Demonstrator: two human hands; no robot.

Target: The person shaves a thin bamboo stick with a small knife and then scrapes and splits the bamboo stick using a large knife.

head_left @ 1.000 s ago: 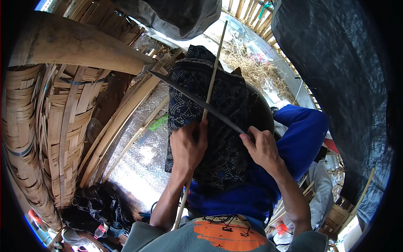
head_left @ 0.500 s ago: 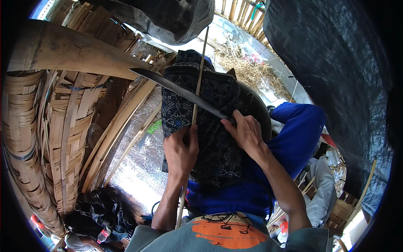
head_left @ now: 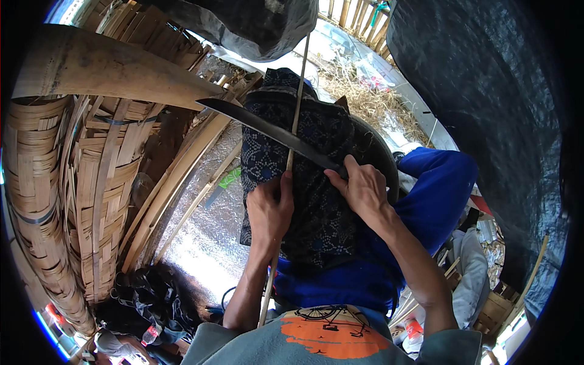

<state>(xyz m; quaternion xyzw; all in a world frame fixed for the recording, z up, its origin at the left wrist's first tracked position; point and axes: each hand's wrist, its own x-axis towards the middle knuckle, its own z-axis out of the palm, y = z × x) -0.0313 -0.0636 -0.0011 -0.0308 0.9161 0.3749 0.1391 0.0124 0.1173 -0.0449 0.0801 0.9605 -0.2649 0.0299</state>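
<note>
My left hand is closed round a long thin bamboo strip, which runs from beside my left forearm up past the far end of my lap. A long-bladed machete is gripped in my right hand, its handle mostly covered by the fingers. The dark blade lies slantwise across the strip, just beyond my left hand, with its tip pointing to the far left. Beneath both is a black patterned cloth spread over my leg.
Woven bamboo baskets and a thick bamboo pole crowd the left side. Black plastic sheeting hangs at the right. Straw-like shavings lie on the far floor. Dark bags sit at the lower left.
The whole scene has shifted slightly rightward in view. Both hands keep their grips, and the blade still crosses the strip just beyond my left hand.
</note>
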